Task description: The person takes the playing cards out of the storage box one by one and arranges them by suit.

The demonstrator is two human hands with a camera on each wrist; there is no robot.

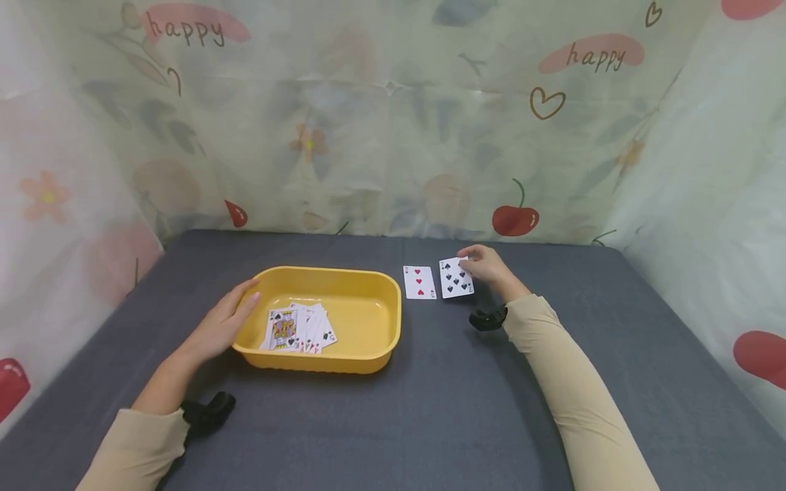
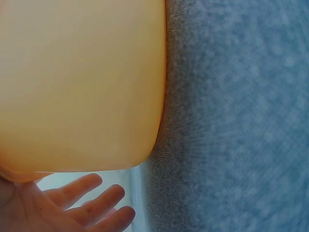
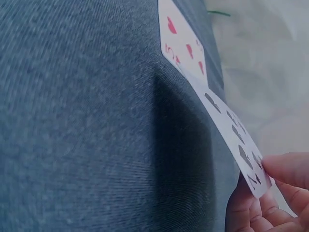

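Right hand [image 1: 488, 267] pinches the tilted seven [image 1: 453, 281] — lifting or laying, unclear; left hand [image 1: 220, 324], fingers loose, touches tray [image 1: 367, 320]. Next needs steady fingertips.

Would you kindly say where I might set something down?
Bare cloth lies between the sleeves nearer than the tray, and right of the right sleeve. The tray's left half is crowded with cards; beyond its right end the right hand holds a seven near a red card.

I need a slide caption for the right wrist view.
Right hand pinches a seven of spades over cloth; a hearts card beyond.
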